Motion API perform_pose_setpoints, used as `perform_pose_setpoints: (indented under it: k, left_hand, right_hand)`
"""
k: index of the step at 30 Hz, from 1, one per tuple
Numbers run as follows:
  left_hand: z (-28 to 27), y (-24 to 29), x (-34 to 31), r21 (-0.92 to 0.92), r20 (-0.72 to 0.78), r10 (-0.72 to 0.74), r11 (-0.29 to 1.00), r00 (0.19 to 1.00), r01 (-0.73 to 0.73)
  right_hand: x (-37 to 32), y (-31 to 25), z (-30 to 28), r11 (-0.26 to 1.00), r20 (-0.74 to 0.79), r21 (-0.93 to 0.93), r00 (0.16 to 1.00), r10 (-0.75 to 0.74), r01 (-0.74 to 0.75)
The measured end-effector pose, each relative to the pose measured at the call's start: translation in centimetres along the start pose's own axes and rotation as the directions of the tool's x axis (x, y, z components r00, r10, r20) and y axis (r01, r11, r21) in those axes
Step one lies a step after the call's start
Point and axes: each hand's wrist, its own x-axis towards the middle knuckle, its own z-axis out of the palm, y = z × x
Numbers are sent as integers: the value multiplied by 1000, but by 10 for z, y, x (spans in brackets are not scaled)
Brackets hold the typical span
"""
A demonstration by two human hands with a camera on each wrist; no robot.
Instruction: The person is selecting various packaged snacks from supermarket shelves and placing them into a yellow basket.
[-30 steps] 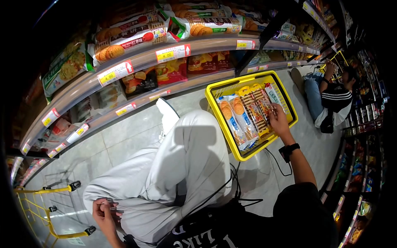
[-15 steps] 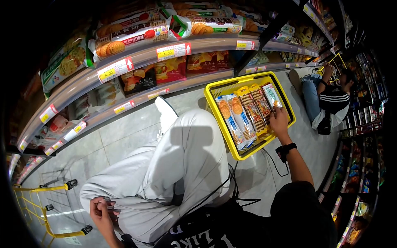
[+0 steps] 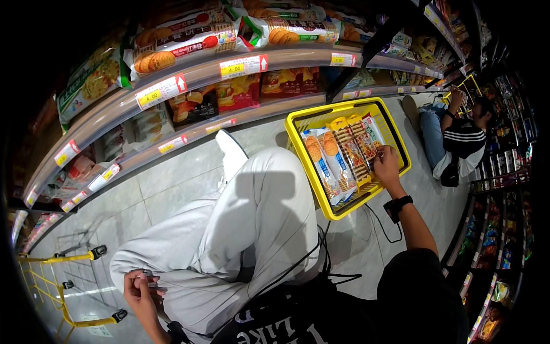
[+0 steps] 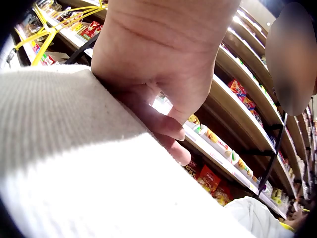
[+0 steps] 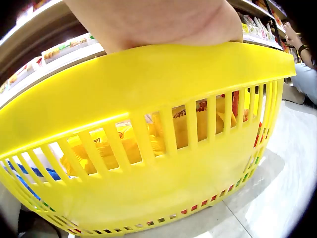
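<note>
In the head view, a yellow basket (image 3: 336,215) is seen toward three o'clock on the grey tiled floor (image 3: 177,192). In it, blue-and-white packets (image 3: 331,155) lie beside brown-and-yellow packets (image 3: 350,149); the white-and-green packet (image 3: 373,129), at the basket's right side, is gripped at its near end by the curled fingers of the right hand (image 3: 388,168). The left hand (image 3: 141,289) is rested, loosely curled and empty, on grey trousers (image 3: 260,212), whose raised knee comes between it and the basket. Stocked shelves (image 3: 200,69) are curved from nine to one o'clock; a seated person (image 3: 463,137) is seen beyond the basket, a yellow wire frame (image 3: 66,301) at eight o'clock.

In the left wrist view, the left hand's bent fingers are shown against pale fabric, with shelves at four o'clock.

In the right wrist view, the right hand's fingers are hidden by the basket's slotted wall (image 5: 163,183); glossy floor is shown at four o'clock.
</note>
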Motion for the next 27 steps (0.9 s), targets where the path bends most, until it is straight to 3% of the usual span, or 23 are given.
perform_pose_setpoints:
  k: [2, 4, 5, 7, 11, 14, 19, 22, 23, 26, 27]
  left_hand:
    - [0, 2, 0, 5, 0, 4, 1000, 1000, -4]
    - [0, 3, -1, 22, -1, -7, 1000, 1000, 7]
    - [1, 3, 0, 18, 0, -3, 1000, 1000, 3]
    - [0, 1, 0, 3, 1, -5, 1000, 1000, 5]
    - [0, 2, 0, 4, -3, -23, 1000, 1000, 23]
    - [-1, 0, 0, 12, 2, -26, 1000, 1000, 26]
    - [-1, 0, 0, 3, 15, 4, 1000, 1000, -4]
    - [0, 4, -1, 28, -1, -28, 999, 1000, 28]
    - [-1, 3, 0, 32, -7, -35, 999, 999, 35]
    - [-1, 3, 0, 48, 12, -8, 999, 1000, 8]
    - [-1, 2, 0, 49, 13, -17, 999, 1000, 17]
  right_hand:
    - [1, 5, 3, 1000, 12, 14, 1000, 8, -8]
    - [4, 19, 12, 988, -164, -135, 982, -93, 71]
    - [6, 24, 16, 988, -169, -136, 981, -93, 70]
    - [2, 15, 17, 984, -212, -169, 977, 20, -57]
    - [6, 14, 11, 993, 11, -76, 995, 96, -95]
    - [6, 22, 16, 997, -72, -78, 997, 11, -17]
    - [7, 20, 10, 998, 10, -52, 999, 34, -34]
    - [8, 28, 19, 989, -123, -113, 987, -106, 92]
    - [7, 28, 21, 989, -186, -130, 978, -97, 73]
    - [10, 30, 23, 985, -187, -142, 975, -123, 97]
    - [13, 27, 19, 996, -120, -53, 990, -79, 73]
